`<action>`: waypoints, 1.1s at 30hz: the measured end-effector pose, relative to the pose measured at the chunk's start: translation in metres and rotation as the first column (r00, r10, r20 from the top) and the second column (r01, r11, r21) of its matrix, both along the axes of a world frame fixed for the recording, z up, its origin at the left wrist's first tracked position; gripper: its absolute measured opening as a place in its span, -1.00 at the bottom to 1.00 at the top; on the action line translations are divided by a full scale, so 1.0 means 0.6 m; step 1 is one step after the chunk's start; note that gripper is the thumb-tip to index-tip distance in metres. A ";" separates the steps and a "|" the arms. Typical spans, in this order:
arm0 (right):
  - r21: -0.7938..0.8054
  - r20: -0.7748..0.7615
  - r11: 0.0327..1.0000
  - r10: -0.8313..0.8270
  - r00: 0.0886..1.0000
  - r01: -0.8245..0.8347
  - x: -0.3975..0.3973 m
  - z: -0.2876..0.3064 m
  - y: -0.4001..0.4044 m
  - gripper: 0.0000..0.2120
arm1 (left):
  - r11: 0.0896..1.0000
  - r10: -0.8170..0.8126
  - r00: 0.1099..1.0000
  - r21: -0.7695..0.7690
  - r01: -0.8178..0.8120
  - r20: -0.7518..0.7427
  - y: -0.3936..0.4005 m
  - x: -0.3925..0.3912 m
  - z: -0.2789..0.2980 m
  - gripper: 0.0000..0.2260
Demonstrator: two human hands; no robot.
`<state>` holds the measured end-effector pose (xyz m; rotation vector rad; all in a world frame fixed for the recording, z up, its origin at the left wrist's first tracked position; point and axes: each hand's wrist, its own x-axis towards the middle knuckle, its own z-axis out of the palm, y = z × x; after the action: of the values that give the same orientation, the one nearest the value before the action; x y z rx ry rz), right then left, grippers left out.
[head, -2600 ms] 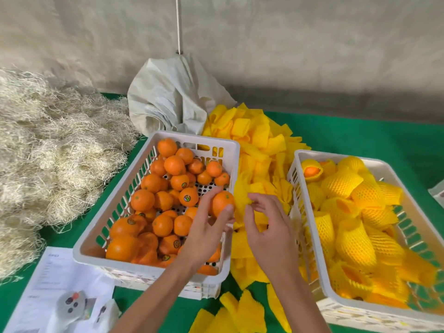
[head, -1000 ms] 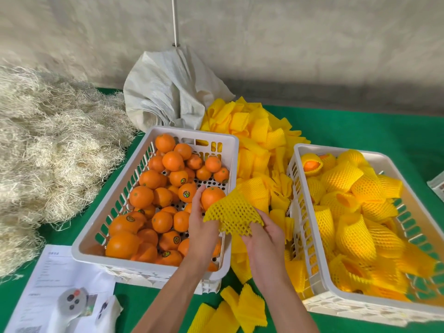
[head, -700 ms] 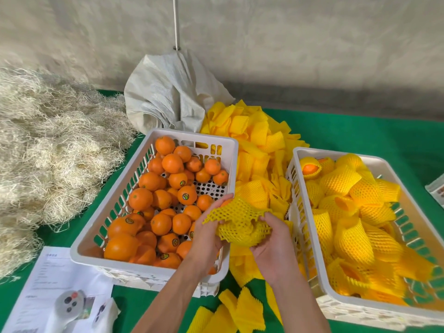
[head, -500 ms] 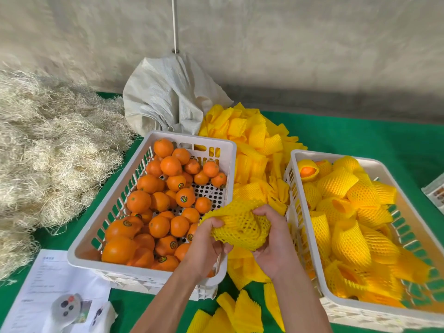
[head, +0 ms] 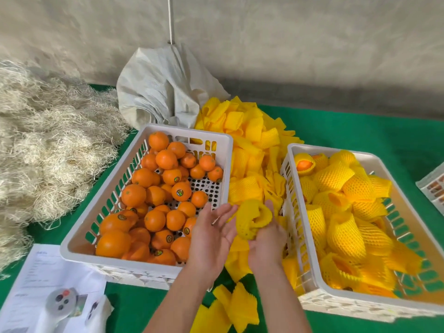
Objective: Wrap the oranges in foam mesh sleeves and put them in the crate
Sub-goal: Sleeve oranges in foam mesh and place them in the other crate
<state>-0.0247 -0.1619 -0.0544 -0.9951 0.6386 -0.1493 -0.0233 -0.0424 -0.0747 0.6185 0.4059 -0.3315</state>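
Between the crates: the wrapped orange (head: pixel 253 218), fully covered by its yellow foam mesh sleeve, lies in the right hand (head: pixel 265 236).
Change: half a second ago both hands clutched the sleeve around the fruit; now the left hand (head: pixel 211 233) has let go and the bundle sits lower, nearer the right crate (head: pixel 298 239).
Left hand: palm turned inward, fingers straight and spread, holding nothing, just beside the bundle, over the near corner of the left crate (head: pixel 79 246).
Right hand: palm up, fingers curled loosely under and around the wrapped orange.
Left crate: white, slotted, holding bare oranges (head: pixel 153 188), several with stickers.
Right crate: white, filled with sleeved oranges (head: pixel 343 227).
Between and behind the crates: a heap of loose sleeves (head: pixel 247 145) on the green cloth (head: pixel 360 128).
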 end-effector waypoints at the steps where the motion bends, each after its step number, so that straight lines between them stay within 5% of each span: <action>1: -0.015 0.000 1.000 -0.019 1.000 0.019 0.001 -0.003 0.030 -0.61 | 0.993 0.102 0.994 -0.062 -0.104 -0.042 -0.008 0.007 0.005 -0.53; 4: -0.107 0.008 0.992 -0.069 0.998 0.070 0.004 -0.011 0.082 -0.72 | 0.955 0.209 0.975 -0.201 -0.219 -0.072 0.001 0.040 0.018 -0.65; 7: -0.169 0.028 0.985 -0.041 0.999 0.045 0.001 -0.027 0.085 -0.74 | 0.972 0.157 0.988 -0.178 -0.155 -0.006 0.016 0.048 0.016 -0.70; 16: -0.275 0.110 0.961 0.073 0.991 -0.041 0.008 -0.035 0.068 -0.73 | 0.978 -0.111 0.981 0.192 0.080 0.157 0.014 0.050 0.033 -0.49; 22: -0.242 0.136 0.970 0.055 0.989 -0.020 0.011 -0.030 0.062 -0.72 | 0.967 -0.117 0.967 0.246 0.060 0.225 0.011 0.043 0.040 -0.49; 24: -0.212 0.123 0.977 0.036 0.992 -0.009 0.008 -0.028 0.056 -0.74 | 0.955 -0.080 0.964 0.297 0.001 0.254 0.005 0.040 0.042 -0.64; 28: -0.013 0.134 1.000 -0.008 0.991 0.010 -0.002 -0.015 0.027 -0.76 | 0.902 -0.096 0.947 0.428 -0.047 0.307 -0.016 0.026 0.037 -0.68; 33: 0.117 0.252 0.978 0.139 0.958 -0.173 -0.030 0.007 -0.017 -0.55 | 0.834 -0.150 0.930 0.548 -0.064 0.336 -0.044 0.005 0.037 -0.71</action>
<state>-0.0425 -0.1721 -0.0504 -0.8728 0.3395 -0.0835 -0.0206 -0.0686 -0.0526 1.2418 0.1152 -0.1282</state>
